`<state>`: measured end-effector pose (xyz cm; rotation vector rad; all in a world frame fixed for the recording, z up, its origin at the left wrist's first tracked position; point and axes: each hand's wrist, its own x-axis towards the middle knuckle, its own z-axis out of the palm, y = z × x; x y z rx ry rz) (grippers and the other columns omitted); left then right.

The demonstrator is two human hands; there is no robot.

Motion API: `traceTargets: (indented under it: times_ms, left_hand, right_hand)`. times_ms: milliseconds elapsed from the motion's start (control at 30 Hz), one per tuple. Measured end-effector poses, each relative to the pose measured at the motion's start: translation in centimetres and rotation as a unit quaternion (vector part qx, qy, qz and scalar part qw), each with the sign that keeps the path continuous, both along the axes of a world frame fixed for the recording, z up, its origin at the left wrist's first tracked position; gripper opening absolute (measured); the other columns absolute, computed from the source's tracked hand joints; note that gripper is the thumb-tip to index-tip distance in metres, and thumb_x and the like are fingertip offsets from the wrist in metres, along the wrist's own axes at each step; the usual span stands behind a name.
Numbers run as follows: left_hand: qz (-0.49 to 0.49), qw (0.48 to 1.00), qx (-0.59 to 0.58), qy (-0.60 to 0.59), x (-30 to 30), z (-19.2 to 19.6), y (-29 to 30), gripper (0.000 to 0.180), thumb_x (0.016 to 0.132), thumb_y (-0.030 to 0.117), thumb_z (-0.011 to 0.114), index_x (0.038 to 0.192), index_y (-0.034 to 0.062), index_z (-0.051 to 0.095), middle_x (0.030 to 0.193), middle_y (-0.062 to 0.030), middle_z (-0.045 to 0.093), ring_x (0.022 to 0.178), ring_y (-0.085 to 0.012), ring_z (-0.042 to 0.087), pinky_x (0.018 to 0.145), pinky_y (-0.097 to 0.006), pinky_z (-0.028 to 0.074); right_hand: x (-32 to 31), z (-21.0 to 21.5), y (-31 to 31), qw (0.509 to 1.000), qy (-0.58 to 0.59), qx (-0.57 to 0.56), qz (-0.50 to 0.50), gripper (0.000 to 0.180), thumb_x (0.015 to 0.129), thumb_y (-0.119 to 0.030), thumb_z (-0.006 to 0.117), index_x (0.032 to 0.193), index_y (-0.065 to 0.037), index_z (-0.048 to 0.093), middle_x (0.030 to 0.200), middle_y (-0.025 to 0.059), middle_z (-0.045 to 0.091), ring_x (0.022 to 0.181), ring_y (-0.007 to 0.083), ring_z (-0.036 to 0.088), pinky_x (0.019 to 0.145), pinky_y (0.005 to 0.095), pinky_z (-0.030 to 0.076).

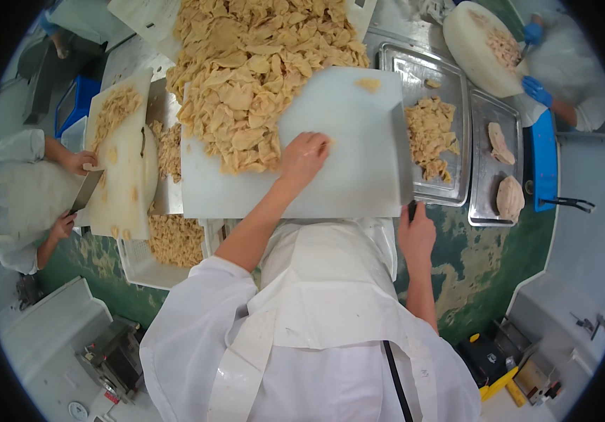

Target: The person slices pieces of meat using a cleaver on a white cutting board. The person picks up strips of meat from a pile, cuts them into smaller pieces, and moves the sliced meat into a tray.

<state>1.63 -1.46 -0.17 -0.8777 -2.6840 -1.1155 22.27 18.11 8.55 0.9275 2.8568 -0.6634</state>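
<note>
White cutting board (344,162) on desk: your left hand (304,156) lies spread beside pale pieces (246,84); right hand (415,232) grips cleaver (402,151).

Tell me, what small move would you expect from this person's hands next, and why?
Probably the left hand draws a few pale pieces from the heap onto the bare cutting board. It rests at the heap's edge, and the right hand holds a cleaver at the board's right edge.

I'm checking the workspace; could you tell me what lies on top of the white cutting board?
On the white cutting board: a pale-yellow meat pile, one stray piece, and the left hand. The board beneath the pile is hidden.
</note>
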Motion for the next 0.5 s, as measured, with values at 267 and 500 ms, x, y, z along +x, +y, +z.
traceTargets:
  times_ms: [267,500]
  left_hand:
    - [-0.114,0.989,0.065,0.063,0.9,-0.6,4.7,0.016,0.076,0.008,0.075,0.089,0.0103,0.066,0.09,-0.0027,0.065,0.08,-0.0241,0.061,0.068,-0.036,0.051]
    - [-0.047,0.997,0.051,0.045,1.5,-1.5,2.1,0.018,0.075,0.008,0.077,0.089,0.0094,0.066,0.088,-0.0034,0.063,0.083,-0.0243,0.06,0.074,-0.038,0.049]
  right_hand:
    - [0.3,0.7,0.0,0.998,-0.018,-0.063,-0.008,0.024,0.096,-0.029,0.056,0.092,-0.005,0.054,0.063,0.0195,0.061,0.065,0.0446,0.062,0.058,0.0528,0.046]
    - [-0.4,3.8,-1.1,0.996,-0.002,-0.078,0.051,0.021,0.094,-0.025,0.06,0.088,-0.006,0.052,0.062,0.0182,0.061,0.062,0.043,0.062,0.055,0.051,0.045]
